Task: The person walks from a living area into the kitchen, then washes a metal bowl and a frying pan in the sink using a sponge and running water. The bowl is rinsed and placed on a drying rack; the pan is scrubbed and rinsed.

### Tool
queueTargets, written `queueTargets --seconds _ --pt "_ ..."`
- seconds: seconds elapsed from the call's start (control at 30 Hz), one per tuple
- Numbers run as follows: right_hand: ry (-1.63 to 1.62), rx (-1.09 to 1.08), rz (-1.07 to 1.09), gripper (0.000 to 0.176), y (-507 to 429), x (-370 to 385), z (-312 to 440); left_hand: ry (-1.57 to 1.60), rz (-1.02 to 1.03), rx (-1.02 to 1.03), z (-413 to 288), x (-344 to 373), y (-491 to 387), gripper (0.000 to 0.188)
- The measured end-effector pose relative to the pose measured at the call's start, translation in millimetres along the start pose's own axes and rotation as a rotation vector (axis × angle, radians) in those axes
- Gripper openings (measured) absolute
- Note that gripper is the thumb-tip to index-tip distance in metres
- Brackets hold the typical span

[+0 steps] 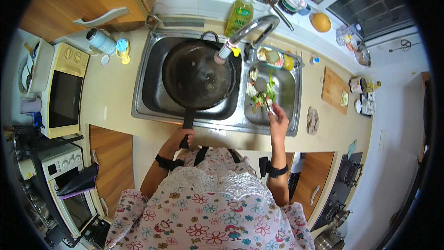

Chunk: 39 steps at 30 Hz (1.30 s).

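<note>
My left hand (184,137) grips the black handle of a large dark frying pan (194,76), which rests over the bigger basin of a steel double sink (239,111). A shallow, shiny wet film shows on the pan's bottom, with a few small bits. Over the smaller basin, my right hand (279,119) pinches the handle of a metal utensil (268,104), which seems to be a ladle or spoon. Its far end points in among vegetable scraps (252,90), pale, green and orange pieces lying in that basin. The scraps partly hide that end.
A curved faucet (255,24) with a spray head (223,52) reaches over the pan. Behind it stands a dish soap bottle (239,15). Right lie a crumpled cloth (313,121) and a wooden cutting board (334,92); left stand a blue bottle (102,42) and a microwave (66,97).
</note>
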State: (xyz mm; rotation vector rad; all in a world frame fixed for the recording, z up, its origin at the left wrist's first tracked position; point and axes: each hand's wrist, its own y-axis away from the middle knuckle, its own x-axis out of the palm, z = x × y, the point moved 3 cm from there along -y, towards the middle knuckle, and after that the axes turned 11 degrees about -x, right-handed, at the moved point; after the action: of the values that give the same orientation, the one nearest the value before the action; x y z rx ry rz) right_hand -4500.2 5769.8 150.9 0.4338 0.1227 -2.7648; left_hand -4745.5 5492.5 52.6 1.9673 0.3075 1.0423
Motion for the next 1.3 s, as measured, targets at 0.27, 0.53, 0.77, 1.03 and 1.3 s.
queueTargets --seconds 0.27,0.53,0.77,1.03,1.3 --pt "-0.005 0.010 0.016 0.041 -5 -9 -1 -0.104 -0.215 0.082 2 15 2 0.014" --pt "0.088 -0.050 0.040 0.037 -27 -14 -6 -0.231 -0.550 0.125 0 22 1 0.016" --pt "0.264 -0.280 0.128 0.033 -77 -30 18 -0.363 -0.704 0.223 -4 43 7 0.024" --pt "0.352 -0.371 0.162 0.032 -127 -38 36 -0.494 -0.894 0.270 -7 75 20 0.029" --pt "0.386 -0.446 0.178 0.032 -148 -38 37 -0.741 -1.109 0.359 -4 90 22 0.036"
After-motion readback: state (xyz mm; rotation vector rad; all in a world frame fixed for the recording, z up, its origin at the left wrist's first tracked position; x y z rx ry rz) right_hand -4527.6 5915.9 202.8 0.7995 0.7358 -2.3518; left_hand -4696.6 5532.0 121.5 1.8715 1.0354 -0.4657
